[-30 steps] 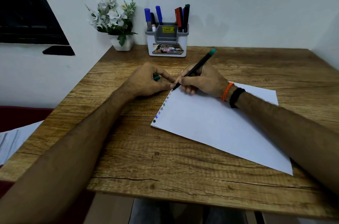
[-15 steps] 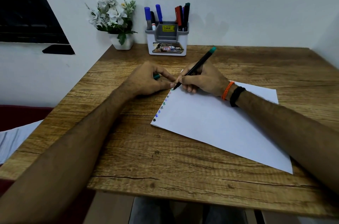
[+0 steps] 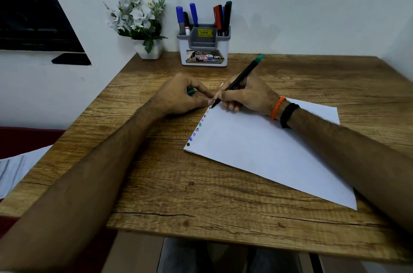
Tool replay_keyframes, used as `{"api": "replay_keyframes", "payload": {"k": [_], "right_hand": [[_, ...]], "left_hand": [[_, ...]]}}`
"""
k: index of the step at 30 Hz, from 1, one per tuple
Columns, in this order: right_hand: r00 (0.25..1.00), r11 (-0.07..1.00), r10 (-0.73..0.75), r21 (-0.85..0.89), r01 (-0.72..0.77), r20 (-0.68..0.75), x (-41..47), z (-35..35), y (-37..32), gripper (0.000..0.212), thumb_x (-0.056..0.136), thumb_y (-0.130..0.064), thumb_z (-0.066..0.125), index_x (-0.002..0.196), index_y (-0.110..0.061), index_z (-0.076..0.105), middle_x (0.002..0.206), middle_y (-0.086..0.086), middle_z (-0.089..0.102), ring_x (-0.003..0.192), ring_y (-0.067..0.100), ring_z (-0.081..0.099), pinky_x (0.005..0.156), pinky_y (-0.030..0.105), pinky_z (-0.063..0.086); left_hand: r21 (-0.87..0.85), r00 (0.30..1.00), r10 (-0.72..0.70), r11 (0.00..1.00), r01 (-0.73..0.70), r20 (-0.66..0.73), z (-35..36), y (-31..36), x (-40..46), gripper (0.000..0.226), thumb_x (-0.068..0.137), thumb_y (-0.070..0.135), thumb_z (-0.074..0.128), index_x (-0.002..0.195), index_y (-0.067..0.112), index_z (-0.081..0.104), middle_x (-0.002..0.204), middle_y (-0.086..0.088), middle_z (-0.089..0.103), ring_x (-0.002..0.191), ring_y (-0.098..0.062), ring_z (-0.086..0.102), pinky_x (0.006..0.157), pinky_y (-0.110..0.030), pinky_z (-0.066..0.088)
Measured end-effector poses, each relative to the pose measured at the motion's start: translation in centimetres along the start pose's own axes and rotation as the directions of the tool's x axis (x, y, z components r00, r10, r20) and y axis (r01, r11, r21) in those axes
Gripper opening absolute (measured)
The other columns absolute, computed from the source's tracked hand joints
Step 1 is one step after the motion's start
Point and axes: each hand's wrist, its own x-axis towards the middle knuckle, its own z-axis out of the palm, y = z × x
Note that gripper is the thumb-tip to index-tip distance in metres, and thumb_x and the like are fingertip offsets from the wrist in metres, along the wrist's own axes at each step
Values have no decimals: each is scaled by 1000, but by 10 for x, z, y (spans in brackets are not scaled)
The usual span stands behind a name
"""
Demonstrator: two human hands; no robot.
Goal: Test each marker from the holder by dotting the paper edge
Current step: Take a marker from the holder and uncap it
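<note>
My right hand (image 3: pixel 245 96) grips a thin black marker with a green end (image 3: pixel 242 76), its tip touching the left edge of the white paper (image 3: pixel 268 152) near the far corner. A row of several coloured dots (image 3: pixel 197 128) runs down that edge. Just left of the paper my left hand (image 3: pixel 181 96) rests on the table, closed on the marker's green cap (image 3: pixel 191 91). The grey and white holder (image 3: pixel 203 49) stands at the back against the wall, with blue, red and black markers (image 3: pixel 220 16) upright in it.
A white pot of white flowers (image 3: pixel 140 24) stands left of the holder. The wooden table (image 3: pixel 169 194) ends close to me and on the left. Papers (image 3: pixel 13 170) lie below the table's left edge. A dark window (image 3: pixel 29 11) fills the upper left.
The marker tip has stayed at the paper's edge near the top of the dot row, with only slight shifts of my right hand. My left hand has not moved.
</note>
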Motion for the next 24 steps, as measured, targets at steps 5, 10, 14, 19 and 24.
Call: {"api": "replay_keyframes", "payload": {"k": [5,10,14,19,24], "right_hand": [[1000,1000,-14,13,14,15,-1,-1,0,12,87,6,59,89,14,68,58,-2,68,47,8,59,44,17,46],[1000,999,-3,32,3,-24,1,0,1,12,86,6,59,88,14,69,56,0,67,46,8,58,43,17,46],[997,986,-11,168,24,-76,2,-3,3,12,89,3,58,87,5,70,59,5,64,46,9,56,43,17,43],[989,943,-3,328,52,-149,2,-9,2,12,90,-2,58,91,3,69,65,9,62,50,13,53,45,18,41],[982,915,29,401,50,-188,4,-14,-3,3,85,-11,64,86,-8,66,67,7,67,51,13,56,46,20,44]], "left_hand": [[-2,1000,2,1000,-2,0,0,-1,1,24,75,36,79,98,31,76,78,24,57,67,2,46,70,-25,40],[0,1000,3,1000,-3,-3,-1,0,0,23,76,34,79,98,31,76,78,24,57,68,1,46,67,-25,39],[16,1000,12,1000,-12,-18,-1,0,-2,23,74,37,80,96,34,75,76,24,57,69,0,48,62,-23,38],[-3,998,-43,999,43,-37,-5,4,-3,36,75,37,79,109,28,69,76,11,61,70,-1,52,69,-24,42],[-167,995,-71,984,58,-73,-8,2,-5,34,90,20,66,118,24,48,98,8,67,99,-7,60,91,-29,47]]}}
